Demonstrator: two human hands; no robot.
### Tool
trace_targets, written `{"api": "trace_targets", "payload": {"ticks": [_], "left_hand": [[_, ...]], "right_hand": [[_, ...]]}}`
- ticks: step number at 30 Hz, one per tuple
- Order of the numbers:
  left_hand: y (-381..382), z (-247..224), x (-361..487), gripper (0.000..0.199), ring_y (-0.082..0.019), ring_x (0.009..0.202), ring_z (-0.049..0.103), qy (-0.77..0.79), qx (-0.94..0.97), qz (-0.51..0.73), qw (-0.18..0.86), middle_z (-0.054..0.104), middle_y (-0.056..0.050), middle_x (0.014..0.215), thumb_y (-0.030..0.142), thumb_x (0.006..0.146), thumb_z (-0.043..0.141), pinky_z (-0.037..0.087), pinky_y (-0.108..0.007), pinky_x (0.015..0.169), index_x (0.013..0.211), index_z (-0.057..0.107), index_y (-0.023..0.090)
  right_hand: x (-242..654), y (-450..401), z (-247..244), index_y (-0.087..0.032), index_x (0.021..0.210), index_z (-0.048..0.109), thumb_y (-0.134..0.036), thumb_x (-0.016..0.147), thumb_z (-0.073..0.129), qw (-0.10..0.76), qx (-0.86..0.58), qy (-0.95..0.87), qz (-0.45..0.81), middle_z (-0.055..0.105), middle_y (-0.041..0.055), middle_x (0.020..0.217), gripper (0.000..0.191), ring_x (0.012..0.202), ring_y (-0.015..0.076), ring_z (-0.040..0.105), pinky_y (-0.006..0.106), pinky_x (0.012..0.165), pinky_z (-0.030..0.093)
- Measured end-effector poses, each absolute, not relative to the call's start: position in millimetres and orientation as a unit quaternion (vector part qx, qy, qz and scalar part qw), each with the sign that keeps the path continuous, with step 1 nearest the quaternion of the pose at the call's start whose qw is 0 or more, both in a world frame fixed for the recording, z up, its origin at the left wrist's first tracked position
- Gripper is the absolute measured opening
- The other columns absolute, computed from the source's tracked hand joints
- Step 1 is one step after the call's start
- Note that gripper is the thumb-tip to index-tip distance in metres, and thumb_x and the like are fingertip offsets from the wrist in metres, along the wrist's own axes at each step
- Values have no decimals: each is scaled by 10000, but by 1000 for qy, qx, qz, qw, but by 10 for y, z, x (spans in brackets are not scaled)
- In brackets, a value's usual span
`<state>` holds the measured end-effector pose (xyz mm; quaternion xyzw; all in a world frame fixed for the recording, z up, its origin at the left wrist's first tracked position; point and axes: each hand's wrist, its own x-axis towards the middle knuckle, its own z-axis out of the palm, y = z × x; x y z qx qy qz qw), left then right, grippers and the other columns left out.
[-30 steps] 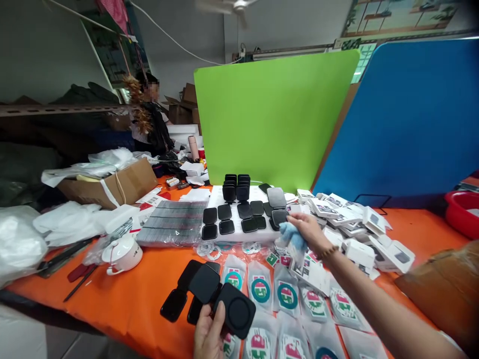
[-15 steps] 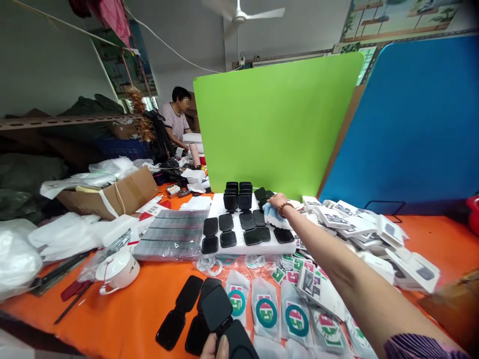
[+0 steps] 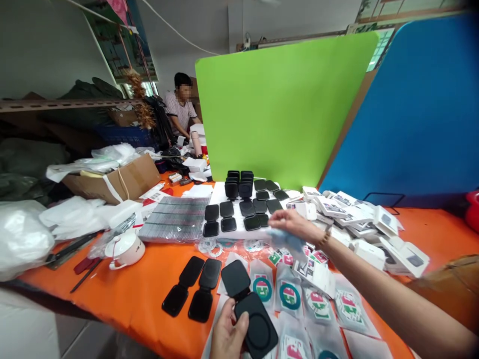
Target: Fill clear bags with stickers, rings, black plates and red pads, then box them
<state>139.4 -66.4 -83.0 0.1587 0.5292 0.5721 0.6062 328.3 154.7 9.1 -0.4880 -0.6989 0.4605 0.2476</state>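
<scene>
My left hand [image 3: 227,335] grips a black hinged pad [image 3: 250,311], two joined squares, low over the front of the orange table [image 3: 130,294]. My right hand [image 3: 295,225] hovers in mid-air, blurred, with a light blue cloth [image 3: 285,240] bunched in its fingers, just right of a white tray [image 3: 239,230]. On that tray lie rows of small black pads [image 3: 243,207]. Two more black hinged pads [image 3: 192,287] lie flat on the table left of my left hand.
Several printed plastic pouches [image 3: 290,294] lie in front of me. White boxes [image 3: 359,219] pile up at right. Green [image 3: 280,104] and blue [image 3: 415,114] boards stand behind. A white cup [image 3: 125,249], a sheet stack [image 3: 174,224], a cardboard box [image 3: 116,180] sit left; a person [image 3: 181,107] works farther back.
My right hand with the cloth reached to the back of the tray, then drew back toward me. The black pad it carried now lies on the tray. My left hand lifted its pad slightly.
</scene>
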Motion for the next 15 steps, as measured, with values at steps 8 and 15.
{"api": "trace_targets", "payload": {"ticks": [8,15], "left_hand": [[-706,-522,1539,460,-162,726,555,514,272,522,624,606,-23,814,486,678,758,460,-236,662,986,614,175],[-785,-369,1628,403,-143,703,524,519,321,500,614,583,-11,790,440,750,708,436,-223,640,1024,608,162]], "right_hand": [[3278,84,-209,-172,819,673,-405,742,683,163,-374,-619,671,638,1,751,245,668,124,544,234,637,409],[3429,7,-237,-177,781,634,-415,835,578,275,-454,-655,537,641,26,771,251,746,166,582,269,701,444]]}}
